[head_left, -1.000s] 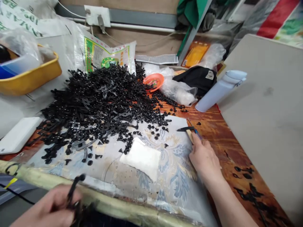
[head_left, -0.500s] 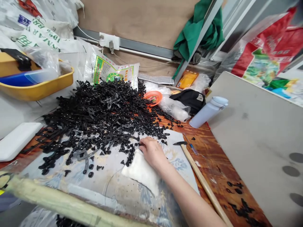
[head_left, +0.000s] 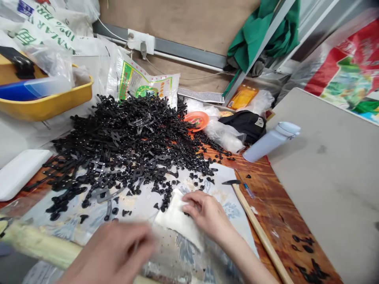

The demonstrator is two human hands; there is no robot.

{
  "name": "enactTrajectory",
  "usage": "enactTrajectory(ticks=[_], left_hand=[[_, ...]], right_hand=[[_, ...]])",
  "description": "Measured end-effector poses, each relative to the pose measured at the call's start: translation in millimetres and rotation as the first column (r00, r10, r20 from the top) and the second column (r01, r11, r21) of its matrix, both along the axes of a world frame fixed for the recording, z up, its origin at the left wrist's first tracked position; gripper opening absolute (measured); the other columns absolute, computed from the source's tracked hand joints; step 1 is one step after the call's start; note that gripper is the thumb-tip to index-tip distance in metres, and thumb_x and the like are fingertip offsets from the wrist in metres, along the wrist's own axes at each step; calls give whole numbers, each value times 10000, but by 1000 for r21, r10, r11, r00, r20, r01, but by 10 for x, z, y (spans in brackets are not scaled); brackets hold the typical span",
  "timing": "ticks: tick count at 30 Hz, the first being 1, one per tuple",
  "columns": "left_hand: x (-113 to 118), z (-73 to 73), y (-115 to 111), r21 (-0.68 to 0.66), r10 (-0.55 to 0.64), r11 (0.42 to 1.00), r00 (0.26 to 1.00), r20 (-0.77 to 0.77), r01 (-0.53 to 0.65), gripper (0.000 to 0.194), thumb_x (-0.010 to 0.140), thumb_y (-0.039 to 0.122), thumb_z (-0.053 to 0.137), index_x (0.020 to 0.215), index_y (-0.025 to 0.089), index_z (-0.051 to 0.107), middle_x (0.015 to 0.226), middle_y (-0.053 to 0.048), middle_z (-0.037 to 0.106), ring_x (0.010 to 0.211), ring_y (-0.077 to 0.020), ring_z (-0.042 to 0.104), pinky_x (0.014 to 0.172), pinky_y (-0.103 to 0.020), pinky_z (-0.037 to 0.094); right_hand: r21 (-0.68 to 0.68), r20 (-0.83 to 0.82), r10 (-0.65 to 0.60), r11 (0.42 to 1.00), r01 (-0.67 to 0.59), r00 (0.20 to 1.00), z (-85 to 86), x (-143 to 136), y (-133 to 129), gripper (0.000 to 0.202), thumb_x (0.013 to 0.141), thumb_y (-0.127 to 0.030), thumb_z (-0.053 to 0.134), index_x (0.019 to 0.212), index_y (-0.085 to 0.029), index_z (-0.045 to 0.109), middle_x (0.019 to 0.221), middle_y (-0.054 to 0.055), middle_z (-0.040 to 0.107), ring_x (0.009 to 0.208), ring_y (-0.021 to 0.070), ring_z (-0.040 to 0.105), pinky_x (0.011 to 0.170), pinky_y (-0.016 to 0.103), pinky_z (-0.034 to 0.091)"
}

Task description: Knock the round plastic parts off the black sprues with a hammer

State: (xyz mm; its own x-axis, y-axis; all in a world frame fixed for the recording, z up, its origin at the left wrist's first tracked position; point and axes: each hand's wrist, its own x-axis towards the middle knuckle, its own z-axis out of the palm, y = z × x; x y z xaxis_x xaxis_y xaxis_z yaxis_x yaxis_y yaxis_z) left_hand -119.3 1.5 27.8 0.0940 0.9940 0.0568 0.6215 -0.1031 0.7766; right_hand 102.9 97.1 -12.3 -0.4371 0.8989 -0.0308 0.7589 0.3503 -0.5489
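Observation:
A large heap of small black parts (head_left: 133, 134) lies on the table, with loose pieces scattered along its near edge. My right hand (head_left: 204, 211) is over a folded white cloth (head_left: 177, 219), its thumb and fingers curled together around a small black piece that shows just below the fingertips. Nearer the camera on the left, my left hand (head_left: 118, 250) is blurred by motion, fingers bent toward the thumb; whatever it holds, if anything, cannot be made out.
A hammer (head_left: 257, 227) and a small screwdriver (head_left: 248, 190) lie at the right. Behind them stands a pale blue bottle (head_left: 271, 142), near an orange plate (head_left: 197, 120). A yellow basket (head_left: 47, 108) is at the upper left, above a white box (head_left: 22, 173).
My left hand has come into view at the lower left. My right hand has drawn back from the heap's edge to above the white cloth. The camera view has shifted slightly.

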Motion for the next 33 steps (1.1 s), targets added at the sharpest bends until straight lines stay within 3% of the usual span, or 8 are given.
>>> enactTrajectory(ticks=[2, 5, 9, 13, 17, 22, 28, 33], left_hand=[[170, -47, 511, -6, -61, 998, 944, -325, 62, 247, 890, 257, 472, 757, 230, 678, 689, 23, 696, 629, -147, 627, 574, -243, 440], [402, -211, 1135, 17, -67, 996, 900, -432, 82, 216, 837, 162, 488, 803, 215, 694, 836, -49, 738, 812, -215, 664, 680, -292, 443], [503, -380, 1412, 6, -93, 994, 857, -506, 112, 215, 815, 170, 509, 707, 210, 690, 776, -68, 735, 822, -241, 667, 697, -312, 434], [462, -306, 1358, 8, -72, 996, 851, -520, 89, 219, 829, 184, 504, 711, 200, 687, 753, -69, 725, 772, -245, 663, 654, -316, 429], [470, -183, 1072, 58, -73, 991, 862, -501, 117, 214, 879, 211, 475, 799, 208, 673, 843, -43, 708, 829, -220, 642, 712, -313, 436], [538, -233, 690, -22, -302, 937, 774, -557, 350, 278, 882, 105, 445, 688, 189, 624, 701, -29, 667, 700, -206, 635, 641, -318, 445], [565, -205, 723, -101, -320, 943, 783, -533, 316, 213, 880, 105, 448, 847, 176, 646, 846, -65, 701, 816, -255, 652, 702, -382, 481], [351, -157, 607, -120, -286, 958, 852, -439, 259, 155, 877, 170, 492, 955, 194, 625, 910, -60, 692, 875, -243, 643, 745, -374, 484]], right_hand=[[37, -3, 26, 999, -25, 1000, -2, -67, 163, 143, 841, -164, 556, 901, -225, 671, 809, -1, 656, 736, 146, 604, 684, 246, 429], [92, 11, 85, 992, -85, 996, -46, -203, 407, 213, 848, -92, 510, 890, -223, 671, 917, 22, 656, 890, 152, 599, 781, 238, 410], [100, 61, 87, 991, -93, 994, -118, -240, 574, 176, 842, -101, 512, 829, -188, 665, 851, 66, 653, 861, 190, 610, 762, 269, 408], [95, 44, 10, 995, -15, 999, -47, -34, 466, 139, 826, -100, 510, 834, -170, 630, 788, 66, 653, 752, 186, 610, 696, 275, 413], [58, -65, 29, 998, -26, 997, 24, 180, 23, 89, 858, -163, 521, 844, -206, 597, 705, -18, 629, 625, 117, 571, 604, 212, 422], [177, -178, 88, 983, -56, 980, -38, 288, -400, 145, 851, -128, 531, 846, -215, 647, 844, 37, 616, 825, 178, 558, 724, 299, 431], [165, -77, -111, 979, 122, 991, -45, 427, 74, 174, 859, -143, 522, 942, -216, 655, 922, 49, 651, 888, 181, 584, 793, 295, 444], [156, 7, -164, 975, 161, 986, -88, 376, 292, 152, 823, -119, 547, 803, -205, 671, 863, 64, 669, 843, 214, 603, 743, 308, 425]])
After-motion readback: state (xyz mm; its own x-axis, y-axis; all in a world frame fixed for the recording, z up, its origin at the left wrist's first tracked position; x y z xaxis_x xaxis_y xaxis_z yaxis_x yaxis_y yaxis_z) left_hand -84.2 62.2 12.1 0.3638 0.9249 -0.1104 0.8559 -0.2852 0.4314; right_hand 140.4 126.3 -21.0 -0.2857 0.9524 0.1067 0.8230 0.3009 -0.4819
